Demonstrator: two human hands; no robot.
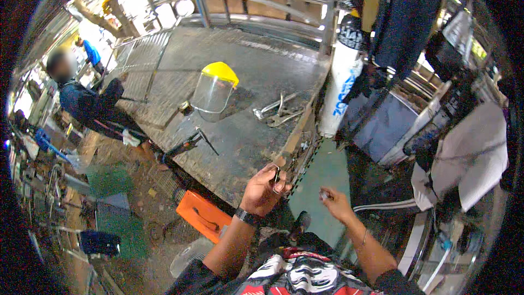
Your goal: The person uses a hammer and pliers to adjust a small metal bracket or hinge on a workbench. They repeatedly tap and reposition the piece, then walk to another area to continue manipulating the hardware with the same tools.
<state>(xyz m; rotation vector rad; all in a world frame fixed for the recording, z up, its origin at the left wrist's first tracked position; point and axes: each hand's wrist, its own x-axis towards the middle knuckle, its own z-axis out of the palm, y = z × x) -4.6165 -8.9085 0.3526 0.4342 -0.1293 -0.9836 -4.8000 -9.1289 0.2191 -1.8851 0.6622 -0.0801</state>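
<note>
Head view: the left hand (263, 188) is raised near the front edge of a worn grey workbench (256, 76). Its fingers are curled in, thumb and forefinger pinching a small metal piece (277, 179) that looks like a ring or clip; its exact shape is too small to make out. A dark watch (248, 217) sits on that wrist. The right hand (334, 202) is held lower and to the right, apart from the left hand, over a green patch of floor (322, 177). Its fingertips are drawn together around something tiny and pale (324, 195); what that is cannot be told.

On the bench top, well beyond the hands, stands a clear face shield with a yellow top (214, 90). To its right lie a few locking pliers (279, 112) in a loose heap, overlapping so that their number is unclear. A dark tool with a thin rod (191, 143) lies near the bench's left edge. A white gas cylinder (343, 79) stands upright just beside the bench's right end, its top partly hidden by a hanging dark cloth (406, 16).

An orange box (203, 214) lies on the floor below the bench, partly covered by the left forearm. At far left another person in dark blue (90, 106) bends at the bench; the face is blurred. The rim of the picture is dark and bent.
</note>
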